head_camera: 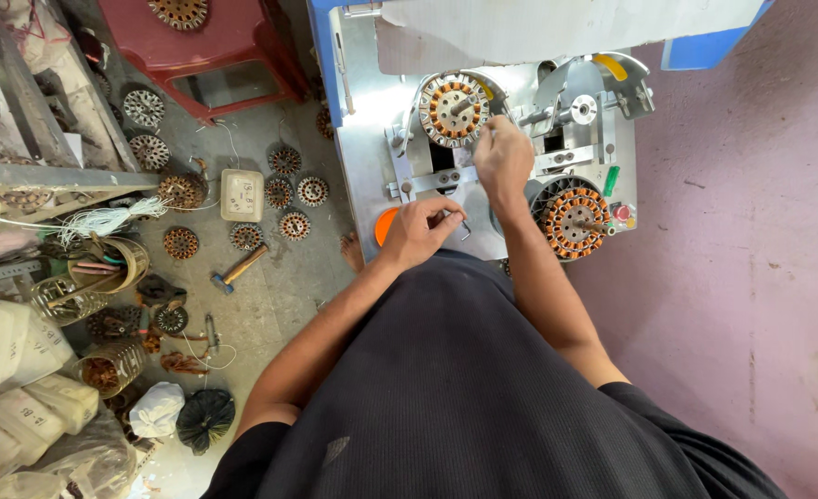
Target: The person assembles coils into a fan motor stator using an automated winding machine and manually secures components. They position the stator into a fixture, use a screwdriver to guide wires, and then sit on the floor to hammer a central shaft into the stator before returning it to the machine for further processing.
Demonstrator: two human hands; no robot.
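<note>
Below, the biggest thing in view is the metal winding machine [372, 139], a pale steel bench top with a blue edge, standing against a pink wall [751, 231]. Left of it lies the grey concrete floor [270, 296], strewn with many round wound stators, and a dark red plastic stool [215, 46] stands at the top with one more stator on its seat. White sacks [12, 370] crowd the lower left corner, with wire baskets just above them. On the machine, one stator with copper coils [453, 109] sits mounted at the upper middle, and a second copper-wound stator [572, 222] sits at the right, near a red button. An orange disc [386, 225] shows at the near edge of the machine. On the floor lie a small white box-shaped meter [242, 194] and, just below it, a hammer [238, 268]. The right hand [503, 159] is raised just beside the upper stator, fingers pinched together at its rim; what they grip is too small to tell. The left hand [420, 231] rests lower, near the orange disc, fingers curled closed on a small thin metal tool [460, 225], whose bent end sticks out to the right.
</note>
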